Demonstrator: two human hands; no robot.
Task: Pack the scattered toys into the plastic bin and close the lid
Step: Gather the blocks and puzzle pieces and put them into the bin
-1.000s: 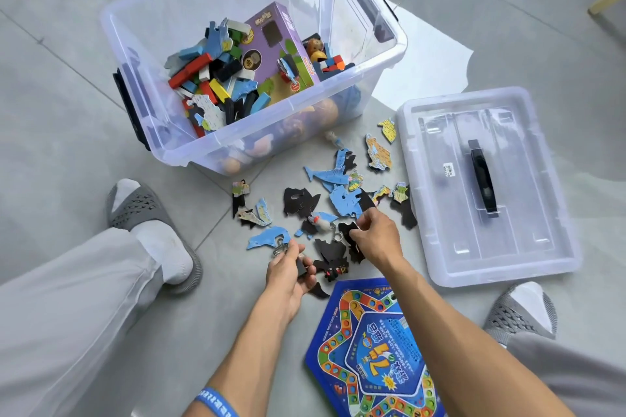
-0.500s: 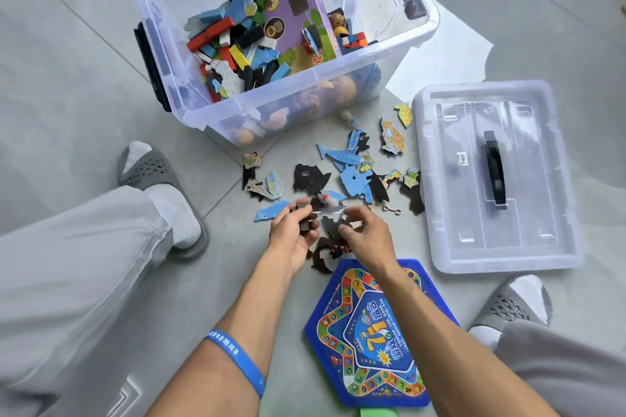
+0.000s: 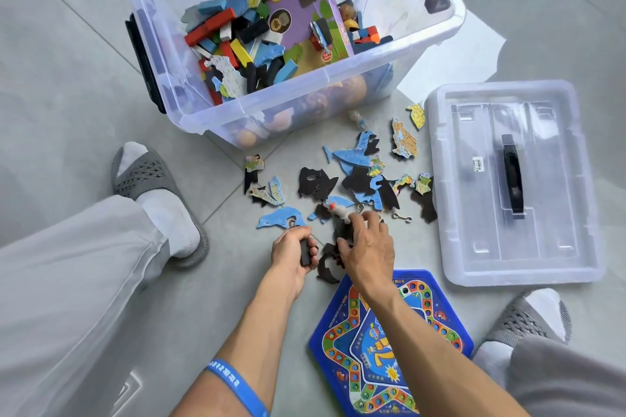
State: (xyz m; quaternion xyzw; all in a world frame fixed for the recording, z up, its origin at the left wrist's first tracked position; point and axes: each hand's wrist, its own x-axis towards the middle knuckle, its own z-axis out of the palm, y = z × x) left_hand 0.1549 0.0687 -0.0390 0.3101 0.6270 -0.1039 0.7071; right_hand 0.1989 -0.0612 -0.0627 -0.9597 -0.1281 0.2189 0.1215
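A clear plastic bin (image 3: 189, 118) stands on the floor, holding coloured blocks (image 3: 220, 34) and a purple box (image 3: 306, 13). Blue and black puzzle pieces (image 3: 352, 176) lie scattered on the floor in front of it. My left hand (image 3: 291, 254) grips a stack of black pieces. My right hand (image 3: 367, 247) pinches more black pieces just to its right, and a small white toy (image 3: 337, 210) lies near its fingertips. The clear lid (image 3: 481, 257) with a black handle lies at the right.
A blue star-shaped game board (image 3: 366, 362) lies under my right forearm. My feet in grey slippers (image 3: 142, 173) (image 3: 528, 318) stand left and right of the pieces. A small metal hook (image 3: 401, 217) lies beside the lid.
The camera has tipped so the bin sits higher in view. Both hands drew closer together over the near black pieces, the left hand keeping its stack.
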